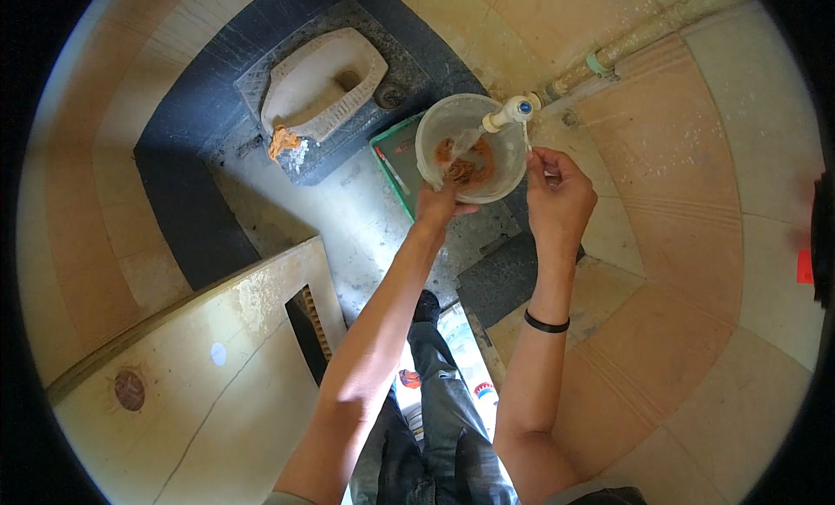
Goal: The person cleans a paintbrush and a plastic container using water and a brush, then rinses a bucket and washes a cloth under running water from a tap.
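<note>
A translucent plastic bucket (426,140) is under a cream tap (504,116) with a blue-marked cap. Water runs from the spout onto a wet, orange-brown mass (470,167) at the bottom, perhaps a cloth; its kind is unclear. My left hand (439,207) grips the bucket's near rim, some fingers hidden over the edge. To the right, my right hand (561,192) pinches the tap's thin lever (526,138) between thumb and forefinger.
A squat toilet (304,83) is set in a dark raised step, with an orange cloth (283,143) at its edge. Beside the bucket lies a green-rimmed tray (396,172). A pipe (644,40) runs along the tiled wall. A pale door (217,401) stands at lower left.
</note>
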Tool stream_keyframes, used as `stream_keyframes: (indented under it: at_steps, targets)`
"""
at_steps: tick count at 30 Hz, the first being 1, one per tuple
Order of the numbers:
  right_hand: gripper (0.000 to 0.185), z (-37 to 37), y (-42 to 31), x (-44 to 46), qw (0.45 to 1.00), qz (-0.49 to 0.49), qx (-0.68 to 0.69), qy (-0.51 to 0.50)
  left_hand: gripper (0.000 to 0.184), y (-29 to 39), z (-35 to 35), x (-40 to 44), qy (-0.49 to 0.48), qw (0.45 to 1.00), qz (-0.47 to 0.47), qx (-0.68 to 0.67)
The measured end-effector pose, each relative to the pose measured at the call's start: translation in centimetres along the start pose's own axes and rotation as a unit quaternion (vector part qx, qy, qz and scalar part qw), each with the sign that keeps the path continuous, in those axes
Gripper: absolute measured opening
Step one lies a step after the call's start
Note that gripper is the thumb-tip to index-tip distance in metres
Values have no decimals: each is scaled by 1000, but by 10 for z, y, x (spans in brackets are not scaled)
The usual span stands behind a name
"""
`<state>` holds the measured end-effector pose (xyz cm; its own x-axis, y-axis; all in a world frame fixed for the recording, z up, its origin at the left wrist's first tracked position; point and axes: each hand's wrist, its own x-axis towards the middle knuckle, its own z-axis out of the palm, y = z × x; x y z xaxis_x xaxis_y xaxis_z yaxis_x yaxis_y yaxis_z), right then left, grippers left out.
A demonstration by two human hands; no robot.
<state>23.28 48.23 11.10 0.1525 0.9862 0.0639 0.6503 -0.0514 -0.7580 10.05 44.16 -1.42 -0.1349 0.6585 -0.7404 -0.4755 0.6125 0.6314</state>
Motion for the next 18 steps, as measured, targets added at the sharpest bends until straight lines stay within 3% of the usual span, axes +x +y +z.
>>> stream_keyframes:
  at_steps: [13,18]
  targets:
    - [21,14,-3,0,1000,-6,18,23,42,0,-10,4,1,1000,6,-17]
    - [27,17,-11,4,996,35,-60,48,42,3,-8,4,6,1000,7,-15]
